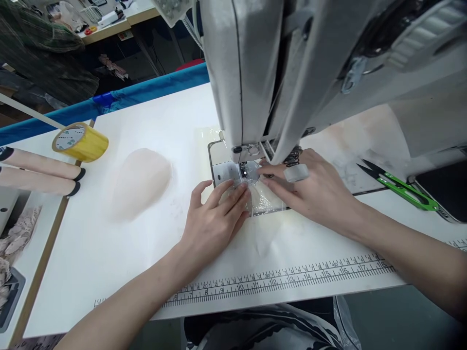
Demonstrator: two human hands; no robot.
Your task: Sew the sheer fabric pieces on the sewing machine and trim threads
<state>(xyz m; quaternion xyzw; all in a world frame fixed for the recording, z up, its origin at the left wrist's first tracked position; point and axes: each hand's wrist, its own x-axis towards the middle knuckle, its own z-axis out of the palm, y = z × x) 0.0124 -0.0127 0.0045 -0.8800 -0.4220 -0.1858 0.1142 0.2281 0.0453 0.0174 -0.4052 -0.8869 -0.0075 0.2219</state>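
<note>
My left hand [218, 214] lies palm down at the sewing machine's needle plate [225, 174], its fingers stretched out and the tips just in front of the presser foot [243, 170]. My right hand [314, 187] is on the other side of the foot, thumb and forefinger close together. What they pinch, if anything, is too small to make out. A white band [296, 173] wraps one right finger. Clear, shiny film [268, 197] covers the bed between my hands. The sewing machine's head [251, 73] rises above them and hides part of the right fingertips.
A pale sheer fabric piece [142, 182] lies on the white table [175, 112], left of the machine. Green thread snips [404, 187] and a black phone-like object [445, 187] are at right. Yellow tape [85, 142] stands at left. A printed ruler [273, 282] lines the front edge.
</note>
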